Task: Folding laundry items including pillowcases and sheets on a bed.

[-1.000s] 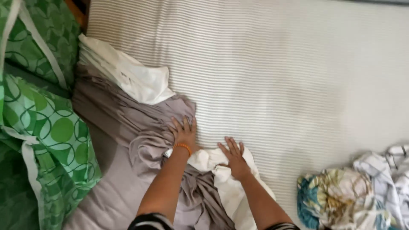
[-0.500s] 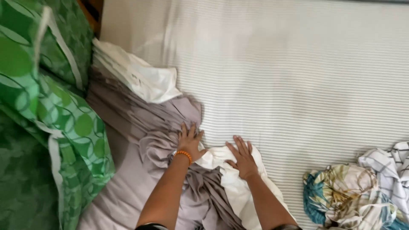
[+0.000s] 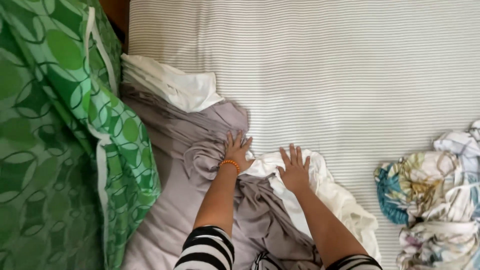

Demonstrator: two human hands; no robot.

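A grey-mauve sheet [image 3: 190, 135] lies crumpled on a striped mattress [image 3: 350, 65], with white cloth [image 3: 175, 87] folded at its upper end and more white cloth [image 3: 335, 195] bunched at its lower right. My left hand [image 3: 237, 150], with an orange bead bracelet at the wrist, presses flat on the grey sheet, fingers spread. My right hand [image 3: 295, 167] rests flat on the white cloth beside it, fingers apart. Neither hand grips anything.
A green leaf-patterned cover with white piping [image 3: 65, 140] fills the left side. A crumpled floral cloth in blue, yellow and white [image 3: 435, 200] lies at the right edge. A strip of brown wood [image 3: 115, 15] shows at the top left.
The view has shifted so the bedding sits further right. Both hands stay pressed on the cloth, moved slightly up and right along it.
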